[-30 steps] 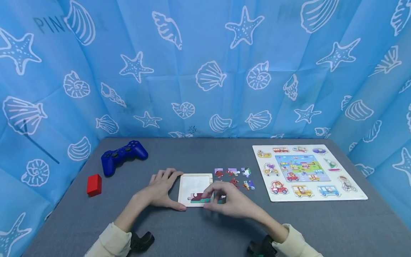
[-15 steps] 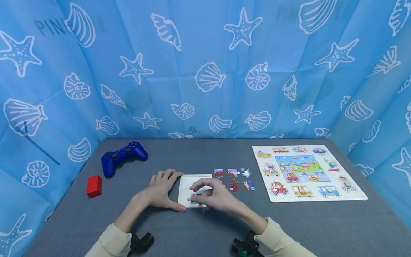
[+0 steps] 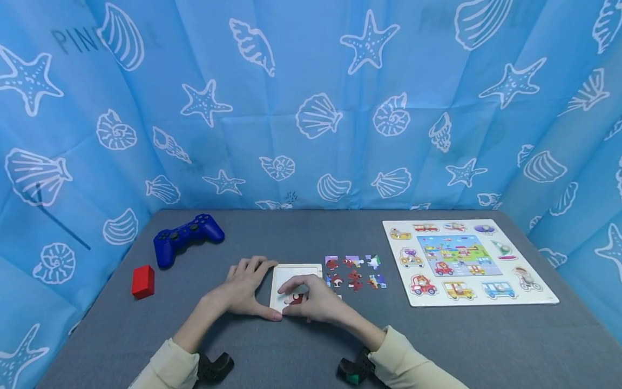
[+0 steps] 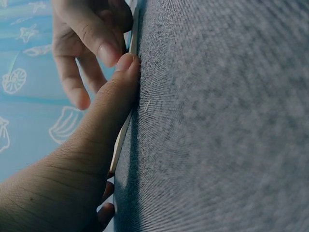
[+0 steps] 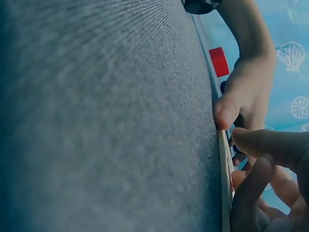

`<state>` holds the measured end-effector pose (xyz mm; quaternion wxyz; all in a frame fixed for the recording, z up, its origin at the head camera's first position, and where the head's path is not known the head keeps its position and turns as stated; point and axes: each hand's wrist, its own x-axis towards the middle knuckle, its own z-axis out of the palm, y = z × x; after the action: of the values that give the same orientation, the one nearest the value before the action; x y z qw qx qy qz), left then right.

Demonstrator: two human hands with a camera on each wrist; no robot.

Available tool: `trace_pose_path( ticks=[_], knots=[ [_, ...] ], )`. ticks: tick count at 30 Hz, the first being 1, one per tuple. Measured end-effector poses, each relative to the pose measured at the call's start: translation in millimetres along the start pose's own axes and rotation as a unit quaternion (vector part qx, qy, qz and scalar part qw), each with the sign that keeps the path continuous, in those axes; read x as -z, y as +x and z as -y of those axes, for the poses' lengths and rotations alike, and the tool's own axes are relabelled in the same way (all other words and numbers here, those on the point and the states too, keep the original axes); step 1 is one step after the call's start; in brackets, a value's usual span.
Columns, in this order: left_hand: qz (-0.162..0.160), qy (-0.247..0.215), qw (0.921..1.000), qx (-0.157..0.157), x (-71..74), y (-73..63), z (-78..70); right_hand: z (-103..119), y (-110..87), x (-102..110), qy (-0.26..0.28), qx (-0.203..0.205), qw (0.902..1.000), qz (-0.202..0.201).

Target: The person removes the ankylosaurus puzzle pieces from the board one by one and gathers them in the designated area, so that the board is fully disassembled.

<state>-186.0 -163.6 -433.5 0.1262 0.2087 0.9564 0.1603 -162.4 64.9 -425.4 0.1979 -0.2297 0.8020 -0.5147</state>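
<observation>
A shallow square tray (image 3: 297,266) with a pale wooden rim lies on the grey table. Its left side is steadied by my left hand (image 3: 245,289), thumb along the near corner and fingers spread toward the far corner. Over the tray's near part sits my right hand (image 3: 316,300), its thumb and index finger apart and bent. In the gap between them shows a red-and-white jigsaw piece (image 3: 294,299) inside the tray. Whether the right fingers grip it I cannot tell. The right wrist view has the right fingertips close to the tray's edge (image 5: 225,179), beside the left thumb.
Several loose jigsaw pieces (image 3: 355,280) lie in rows right of the tray. Farther right is a white vehicle puzzle board (image 3: 529,294). A blue game controller (image 3: 189,235) and a red block (image 3: 143,281) lie at the left. A blue curtain (image 3: 311,162) hangs behind the table.
My right hand has moved left from the tray's right edge to its near-left part, uncovering more loose pieces. My left hand and the tray have stayed in place.
</observation>
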Motion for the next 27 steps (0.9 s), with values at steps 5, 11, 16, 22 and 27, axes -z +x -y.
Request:
trace_pose_path(
  ticks=[5,11,16,22,27],
  knots=[
    [-0.002,-0.002,1.0,-0.005,0.3,0.1,0.6,1.4,0.2,-1.4,-0.024,0.001,0.9997,-0.011],
    [-0.001,0.003,1.0,-0.001,-0.4,0.4,0.7,2.1,-1.8,-2.4,-0.002,-0.013,0.9999,-0.01],
    [-0.002,0.006,1.0,0.001,-0.7,0.4,0.6,1.2,-1.2,-3.1,0.006,-0.018,0.9998,-0.011],
    [-0.004,0.002,1.0,-0.004,-1.4,0.0,1.0,0.9,-0.8,-3.6,-0.017,-0.008,0.9998,-0.012],
    [-0.005,0.003,1.0,-0.004,-1.9,0.4,1.3,1.6,-0.6,-2.9,-0.037,-0.016,0.9991,-0.015]
  ],
)
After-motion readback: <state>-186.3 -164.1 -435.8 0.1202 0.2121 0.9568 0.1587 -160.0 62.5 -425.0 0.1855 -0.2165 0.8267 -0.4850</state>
